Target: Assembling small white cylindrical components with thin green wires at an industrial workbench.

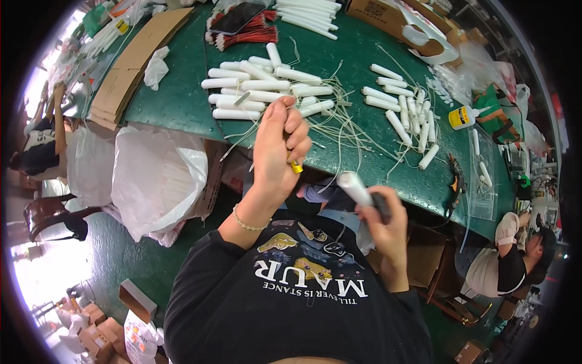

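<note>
My left hand [280, 142] is closed round a slim tool with a yellow end [296, 166] below the fist. A flat grey strip [242, 98] shows past the fingertips; it looks like a blade, perhaps of a utility knife. In my right hand [390, 227], lower and to the right, is a white tube [354, 187], tilted and smeared by motion. A dark part [381, 207] shows at its lower end, by the fingers. Just beyond my left hand lies a pile of white tubes [260, 76] with thin pale cables [345, 124] trailing off it.
A second group of white tubes [412, 112] lies on the green table [339, 54] to the right, near a yellow glue bottle [462, 117]. Farther back are red wires [257, 35] under a dark phone [237, 18]. A bag-lined bin [157, 179] stands left. Co-workers sit on both sides.
</note>
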`<action>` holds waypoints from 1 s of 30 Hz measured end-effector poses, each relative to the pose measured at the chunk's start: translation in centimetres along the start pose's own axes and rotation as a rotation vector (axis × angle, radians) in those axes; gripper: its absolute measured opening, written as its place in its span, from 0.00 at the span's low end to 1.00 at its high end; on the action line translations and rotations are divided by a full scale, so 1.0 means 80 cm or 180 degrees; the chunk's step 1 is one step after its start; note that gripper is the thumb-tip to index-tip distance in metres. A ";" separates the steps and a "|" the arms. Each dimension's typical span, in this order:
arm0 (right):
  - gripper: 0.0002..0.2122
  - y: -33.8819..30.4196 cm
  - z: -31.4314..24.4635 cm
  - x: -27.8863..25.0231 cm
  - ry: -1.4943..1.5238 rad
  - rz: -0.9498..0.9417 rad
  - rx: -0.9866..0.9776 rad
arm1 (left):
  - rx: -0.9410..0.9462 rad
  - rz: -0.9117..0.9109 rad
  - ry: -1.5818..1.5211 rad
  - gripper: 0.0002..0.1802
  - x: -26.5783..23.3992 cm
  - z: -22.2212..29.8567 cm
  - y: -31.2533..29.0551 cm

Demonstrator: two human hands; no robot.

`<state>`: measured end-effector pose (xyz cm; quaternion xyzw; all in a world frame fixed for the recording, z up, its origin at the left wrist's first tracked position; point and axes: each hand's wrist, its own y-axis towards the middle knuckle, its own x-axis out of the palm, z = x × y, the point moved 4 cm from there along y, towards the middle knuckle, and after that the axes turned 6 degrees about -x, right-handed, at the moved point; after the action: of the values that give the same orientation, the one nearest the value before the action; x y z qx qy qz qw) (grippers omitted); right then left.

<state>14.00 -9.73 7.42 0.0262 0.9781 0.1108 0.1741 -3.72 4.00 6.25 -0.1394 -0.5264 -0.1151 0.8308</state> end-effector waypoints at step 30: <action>0.11 -0.008 0.039 0.054 -0.0269 0.0275 -0.0077 | 0.1532 -0.0533 0.0893 0.13 0.014 -0.028 -0.024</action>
<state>11.04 -9.30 2.99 0.0710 0.9665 0.1287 0.2106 -2.04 1.36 6.58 0.1229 -0.4282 -0.0732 0.8923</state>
